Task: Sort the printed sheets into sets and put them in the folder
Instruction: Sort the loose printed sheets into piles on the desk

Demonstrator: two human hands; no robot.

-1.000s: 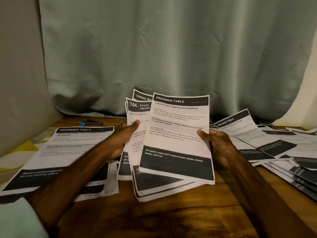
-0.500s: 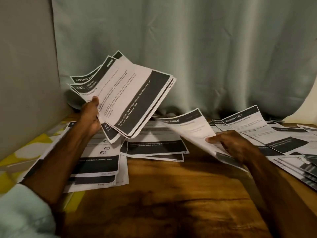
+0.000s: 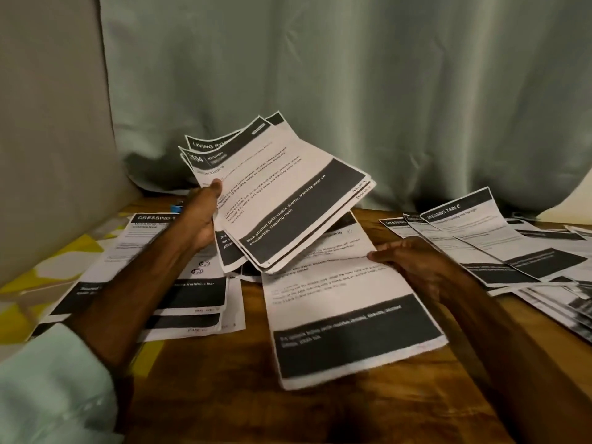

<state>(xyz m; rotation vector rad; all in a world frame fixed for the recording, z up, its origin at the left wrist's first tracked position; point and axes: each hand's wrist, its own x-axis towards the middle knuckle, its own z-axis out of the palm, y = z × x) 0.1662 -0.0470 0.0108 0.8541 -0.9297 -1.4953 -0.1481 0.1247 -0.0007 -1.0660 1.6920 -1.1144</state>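
Observation:
My left hand [image 3: 200, 216] grips a fanned bunch of printed sheets [image 3: 288, 197] above the table, thumb on top; a kitchen sheet lies uppermost and a living room sheet peeks out behind. My right hand [image 3: 413, 264] holds the right edge of a single sheet [image 3: 346, 312] with a black band, which lies low over the middle of the wooden table [image 3: 320, 415]. A pile of dressing table sheets [image 3: 179, 296] lies at the left under my forearm. More dressing table sheets [image 3: 480, 238] are spread out at the right. No folder is visible.
A pale green curtain [image 3: 352, 91] hangs behind the table and a grey cushion [image 3: 48, 123] stands at the left. A yellow patterned cloth [image 3: 38, 277] lies under the left pile. A small blue object [image 3: 176, 208] shows behind my left hand.
My right hand pulled the dressing table sheet off the bunch, swung it right, then brought it to the middle of the table. My left hand lifted the rest and tilted it.

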